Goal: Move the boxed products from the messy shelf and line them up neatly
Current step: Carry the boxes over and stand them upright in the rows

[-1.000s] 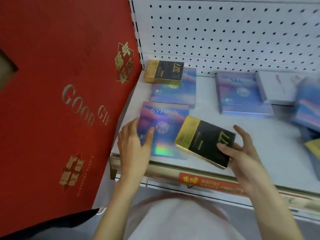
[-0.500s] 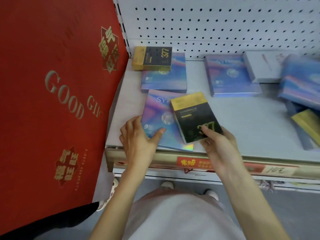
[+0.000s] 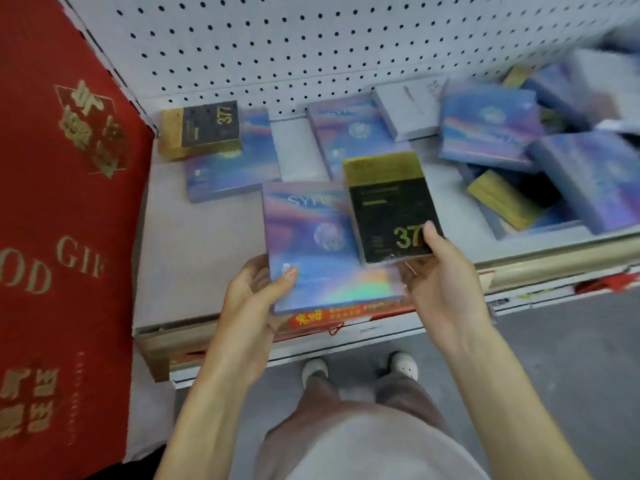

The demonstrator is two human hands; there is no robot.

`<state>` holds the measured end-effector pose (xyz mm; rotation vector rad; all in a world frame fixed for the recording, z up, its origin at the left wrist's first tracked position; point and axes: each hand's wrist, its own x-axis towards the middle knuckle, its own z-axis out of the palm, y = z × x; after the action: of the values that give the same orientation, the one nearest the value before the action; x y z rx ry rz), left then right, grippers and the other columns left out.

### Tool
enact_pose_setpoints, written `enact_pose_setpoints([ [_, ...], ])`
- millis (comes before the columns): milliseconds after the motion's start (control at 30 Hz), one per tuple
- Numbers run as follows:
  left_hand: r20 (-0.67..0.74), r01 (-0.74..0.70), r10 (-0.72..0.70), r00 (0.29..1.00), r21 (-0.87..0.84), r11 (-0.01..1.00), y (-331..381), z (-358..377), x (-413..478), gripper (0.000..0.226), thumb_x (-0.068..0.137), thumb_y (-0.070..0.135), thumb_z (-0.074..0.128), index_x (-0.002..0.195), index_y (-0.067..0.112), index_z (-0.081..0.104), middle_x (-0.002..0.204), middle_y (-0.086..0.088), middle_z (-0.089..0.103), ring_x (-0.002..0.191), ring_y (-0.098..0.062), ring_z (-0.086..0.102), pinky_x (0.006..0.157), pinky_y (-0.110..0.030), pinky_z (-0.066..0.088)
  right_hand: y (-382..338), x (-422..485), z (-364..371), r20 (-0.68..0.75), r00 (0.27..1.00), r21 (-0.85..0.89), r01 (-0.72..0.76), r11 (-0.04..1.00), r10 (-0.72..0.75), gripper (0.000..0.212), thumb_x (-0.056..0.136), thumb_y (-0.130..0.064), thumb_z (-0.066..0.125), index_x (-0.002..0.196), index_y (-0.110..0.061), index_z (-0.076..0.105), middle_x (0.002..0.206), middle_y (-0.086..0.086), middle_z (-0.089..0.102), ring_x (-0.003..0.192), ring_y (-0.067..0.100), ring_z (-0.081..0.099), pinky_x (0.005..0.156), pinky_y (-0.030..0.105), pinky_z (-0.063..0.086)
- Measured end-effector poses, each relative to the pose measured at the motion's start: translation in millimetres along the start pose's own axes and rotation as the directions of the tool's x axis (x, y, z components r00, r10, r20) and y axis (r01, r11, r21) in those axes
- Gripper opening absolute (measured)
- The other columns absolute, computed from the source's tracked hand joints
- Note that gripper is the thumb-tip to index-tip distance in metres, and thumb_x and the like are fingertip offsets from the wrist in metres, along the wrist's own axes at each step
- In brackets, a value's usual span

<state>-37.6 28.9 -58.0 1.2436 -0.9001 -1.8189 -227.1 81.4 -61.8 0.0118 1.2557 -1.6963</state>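
Two boxes now lifted off shelf (image 3: 194,258): left hand (image 3: 256,289) grips holographic box (image 3: 311,244), right hand (image 3: 440,282) grips black 377 box (image 3: 391,209); ready to line up.

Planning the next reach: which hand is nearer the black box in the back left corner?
Left. The left hand is in front of the corner box; the right hand is farther right, holding another 377 box.

Pale shelf (image 3: 194,244); flat iridescent boxes (image 3: 221,178) at back; white box (image 3: 412,109); tumbled heap (image 3: 554,174) at right
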Motion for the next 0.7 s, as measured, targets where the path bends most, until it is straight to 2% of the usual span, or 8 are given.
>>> enact_pose_setpoints([
  [100, 0.069, -0.096, 0.09, 0.994, 0.08, 0.992, -9.2, 41.8, -15.6, 0.025, 0.082, 0.003, 0.06, 0.105, 0.013, 0.06, 0.092, 0.003, 0.073, 0.088, -0.013, 0.069, 0.077, -0.027, 0.055, -28.2, -7.8, -37.2, -0.047, 0.999, 0.041, 0.017, 0.999, -0.015, 0.021, 0.097, -0.027, 0.051, 0.108, -0.013, 0.062, 0.089, 0.002, 0.069, 0.073, 0.012, 0.063, 0.061, 0.019, 0.051],
  [200, 0.124, -0.174, 0.165, 0.978, 0.063, 0.983, -17.5, 87.5, -28.6, 0.036, 0.069, 0.006, 0.073, 0.101, 0.018, 0.061, 0.092, 0.002, 0.074, 0.088, -0.014, 0.069, 0.079, -0.029, 0.055, -64.6, -18.9, -82.9, -0.021, 0.997, 0.102, 0.079, 0.992, -0.077, 0.012, 0.09, -0.016, 0.055, 0.094, -0.013, 0.066, 0.082, 0.0, 0.072, 0.073, 0.012, 0.067, 0.066, 0.022, 0.055],
  [267, 0.162, -0.195, 0.189, 0.969, 0.021, 0.981, -24.3, 118.4, -35.0, 0.034, 0.069, 0.005, 0.069, 0.1, 0.017, 0.062, 0.093, 0.001, 0.074, 0.085, -0.016, 0.069, 0.076, -0.03, 0.057, -91.1, -26.1, -117.9, -0.004, 0.989, 0.081, 0.145, 0.986, -0.146, 0.011, 0.087, -0.009, 0.054, 0.089, -0.012, 0.064, 0.075, -0.001, 0.07, 0.07, 0.014, 0.065, 0.062, 0.023, 0.056],
  [333, 0.184, -0.21, 0.209, 0.96, -0.013, 0.978, -34.2, 151.9, -42.3, 0.034, 0.072, 0.004, 0.067, 0.103, 0.015, 0.061, 0.095, 0.0, 0.074, 0.085, -0.016, 0.069, 0.072, -0.028, 0.057, -117.1, -32.9, -155.5, 0.012, 0.98, -0.019, 0.199, 0.98, -0.199, 0.02, 0.09, -0.001, 0.049, 0.101, -0.009, 0.065, 0.087, 0.001, 0.073, 0.078, 0.015, 0.068, 0.067, 0.023, 0.056],
  [400, 0.204, -0.232, 0.233, 0.951, -0.03, 0.972, -49.7, 191.1, -51.9, 0.032, 0.075, 0.003, 0.065, 0.104, 0.014, 0.06, 0.097, -0.002, 0.073, 0.088, -0.019, 0.069, 0.076, -0.033, 0.058, -143.6, -38.7, -197.5, 0.015, 0.971, -0.128, 0.239, 0.963, -0.239, 0.029, 0.09, 0.001, 0.05, 0.115, -0.006, 0.062, 0.103, 0.005, 0.073, 0.09, 0.019, 0.069, 0.077, 0.025, 0.056],
  [467, 0.212, -0.25, 0.253, 0.944, -0.043, 0.967, -68.6, 235.8, -63.9, 0.03, 0.076, 0.006, 0.062, 0.104, 0.014, 0.06, 0.096, -0.002, 0.073, 0.089, -0.021, 0.067, 0.081, -0.037, 0.055, -171.4, -44.2, -243.7, -0.015, 0.963, -0.18, 0.264, 0.948, -0.271, 0.031, 0.088, -0.001, 0.054, 0.117, -0.008, 0.062, 0.103, 0.005, 0.074, 0.089, 0.017, 0.07, 0.076, 0.023, 0.056],
  [567, 0.206, -0.252, 0.269, 0.941, -0.108, 0.962, -103.1, 307.3, -78.3, 0.032, 0.076, -0.001, 0.064, 0.104, 0.013, 0.06, 0.09, 0.001, 0.074, 0.083, -0.015, 0.069, 0.077, -0.029, 0.056, -212.6, -52.9, -319.2, -0.072, 0.94, -0.235, 0.31, 0.921, -0.335, 0.033, 0.081, -0.009, 0.059, 0.114, -0.011, 0.064, 0.101, 0.004, 0.074, 0.086, 0.014, 0.071, 0.075, 0.022, 0.056],
  [700, 0.26, -0.194, 0.225, 0.939, -0.14, 0.971, -145.5, 395.2, -97.6, 0.03, 0.081, -0.001, 0.054, 0.106, 0.015, 0.061, 0.094, 0.004, 0.074, 0.089, -0.014, 0.069, 0.076, -0.027, 0.057, -259.5, -63.1, -412.8, -0.193, 0.907, -0.209, 0.335, 0.919, -0.374, 0.05, 0.078, -0.009, 0.062, 0.127, -0.008, 0.055, 0.116, 0.01, 0.069, 0.105, 0.028, 0.066, 0.091, 0.039, 0.054],
])
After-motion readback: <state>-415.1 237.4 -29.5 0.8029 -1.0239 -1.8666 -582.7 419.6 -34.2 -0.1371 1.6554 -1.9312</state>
